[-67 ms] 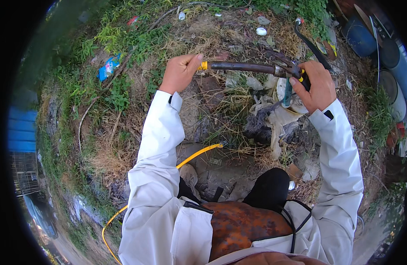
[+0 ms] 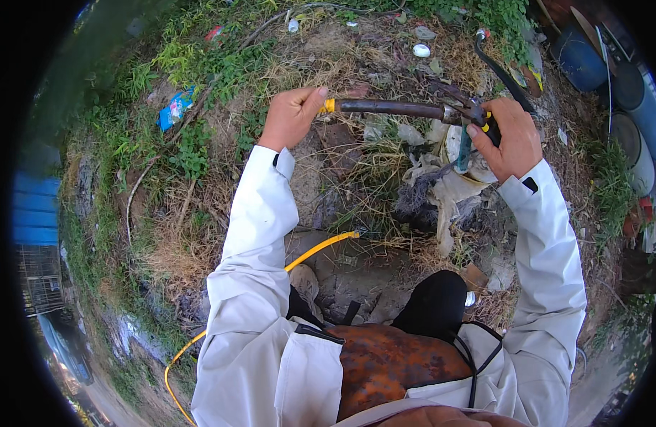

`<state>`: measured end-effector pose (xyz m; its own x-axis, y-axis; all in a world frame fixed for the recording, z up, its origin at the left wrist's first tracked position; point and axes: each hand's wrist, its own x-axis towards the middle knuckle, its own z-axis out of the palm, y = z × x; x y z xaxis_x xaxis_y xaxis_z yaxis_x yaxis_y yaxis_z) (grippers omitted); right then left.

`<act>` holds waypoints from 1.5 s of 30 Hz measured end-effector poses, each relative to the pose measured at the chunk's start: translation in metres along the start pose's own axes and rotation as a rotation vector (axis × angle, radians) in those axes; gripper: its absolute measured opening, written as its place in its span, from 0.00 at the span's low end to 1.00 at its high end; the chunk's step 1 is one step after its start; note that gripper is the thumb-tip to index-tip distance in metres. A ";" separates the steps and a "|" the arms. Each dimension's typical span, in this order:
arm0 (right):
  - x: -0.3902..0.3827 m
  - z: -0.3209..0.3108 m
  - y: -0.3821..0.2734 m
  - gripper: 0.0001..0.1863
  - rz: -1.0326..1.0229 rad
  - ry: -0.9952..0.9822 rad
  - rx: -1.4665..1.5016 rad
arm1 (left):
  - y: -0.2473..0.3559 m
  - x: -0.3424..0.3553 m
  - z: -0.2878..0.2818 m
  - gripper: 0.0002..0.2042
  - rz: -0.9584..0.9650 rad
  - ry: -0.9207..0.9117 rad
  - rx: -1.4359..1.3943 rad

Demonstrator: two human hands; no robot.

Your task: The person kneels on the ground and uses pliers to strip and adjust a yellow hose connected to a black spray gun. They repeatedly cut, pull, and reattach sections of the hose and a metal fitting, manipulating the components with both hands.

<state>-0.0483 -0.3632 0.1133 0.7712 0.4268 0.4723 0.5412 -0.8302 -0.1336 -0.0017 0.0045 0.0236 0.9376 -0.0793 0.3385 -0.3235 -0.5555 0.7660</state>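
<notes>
My left hand [image 2: 289, 117] is closed, thumb and fingers pinching the yellow tip [image 2: 328, 105] of a long dark tool. This tool [image 2: 392, 107] lies nearly level between both hands, with a tube-like shaft, a metal collar and a rusty, hammer-like head at its right end. Around that end my right hand [image 2: 511, 135] is closed, gripping a black-and-yellow part [image 2: 492, 129] largely covered by the fingers. A teal handle-like piece [image 2: 462, 149] points down beside the right thumb; whether it joins the tool I cannot tell. Below, a yellow hose [image 2: 321, 249] ends on the ground between my arms.
Torn whitish plastic [image 2: 449, 192] and dry grass lie under the tool. A black curved pipe [image 2: 502, 75] rests beyond my right hand. Blue drums [image 2: 580, 60] stand at the far right, and a blue wrapper [image 2: 176, 108] lies among weeds at the left.
</notes>
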 end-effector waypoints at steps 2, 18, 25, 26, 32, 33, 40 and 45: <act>0.001 0.000 -0.001 0.18 0.015 -0.022 -0.002 | -0.003 -0.001 0.003 0.24 -0.010 0.018 -0.063; -0.001 0.000 -0.003 0.18 0.024 -0.030 -0.008 | -0.006 -0.031 0.001 0.19 -0.496 -0.307 -0.780; -0.001 -0.001 -0.003 0.19 0.036 -0.037 -0.012 | -0.013 -0.042 -0.015 0.19 -0.511 -0.265 -0.859; -0.001 -0.001 -0.003 0.20 0.035 -0.036 -0.013 | -0.012 -0.044 -0.016 0.20 -0.510 -0.253 -0.858; -0.002 0.005 0.007 0.20 -0.006 -0.013 -0.029 | -0.022 -0.041 -0.023 0.23 -0.501 -0.180 -0.492; -0.003 0.010 0.009 0.22 0.008 0.006 -0.034 | -0.045 -0.040 -0.027 0.25 -0.446 -0.144 -0.253; -0.010 0.015 0.023 0.30 0.070 0.015 -0.105 | -0.220 -0.100 -0.068 0.33 -0.449 -0.058 0.761; -0.014 0.018 0.033 0.32 0.168 -0.054 -0.140 | -0.231 -0.153 -0.021 0.27 -0.327 0.048 1.266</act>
<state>-0.0357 -0.3898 0.0866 0.8654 0.2937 0.4061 0.3546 -0.9314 -0.0820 -0.0729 0.1624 -0.1940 0.9357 0.2211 0.2751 0.2844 -0.9338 -0.2171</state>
